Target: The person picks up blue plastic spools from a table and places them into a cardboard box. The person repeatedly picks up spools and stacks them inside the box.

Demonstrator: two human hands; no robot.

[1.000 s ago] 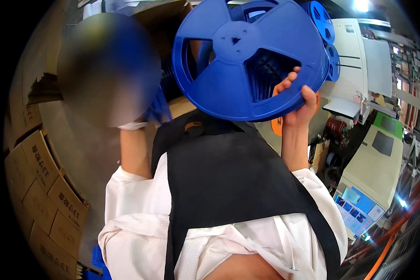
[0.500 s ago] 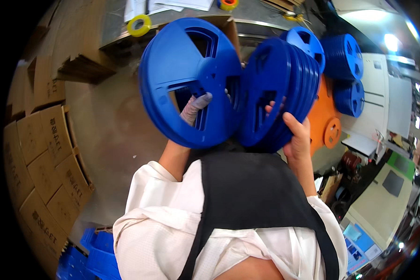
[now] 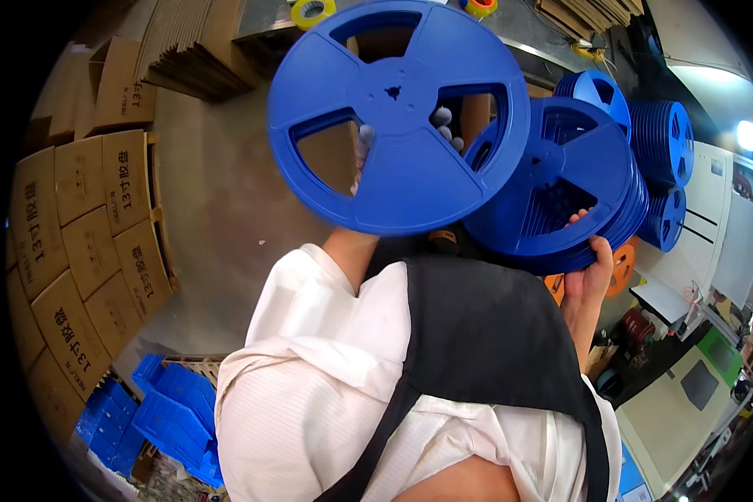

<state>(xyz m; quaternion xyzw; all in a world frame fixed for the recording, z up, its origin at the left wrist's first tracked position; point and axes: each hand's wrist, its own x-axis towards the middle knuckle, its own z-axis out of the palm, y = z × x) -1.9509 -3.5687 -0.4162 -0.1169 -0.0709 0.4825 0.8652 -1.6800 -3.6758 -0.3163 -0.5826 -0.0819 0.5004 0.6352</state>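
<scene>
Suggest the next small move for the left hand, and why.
Perhaps shift the blue reel in the left hand rightward over the reel stack in the right hand: it sits higher in view and overlaps the stack's left edge.

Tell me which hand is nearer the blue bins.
Left. The left hand, gripping the front reel, is right of the bins; the right hand, gripping the reel stack, is farther right.
</scene>
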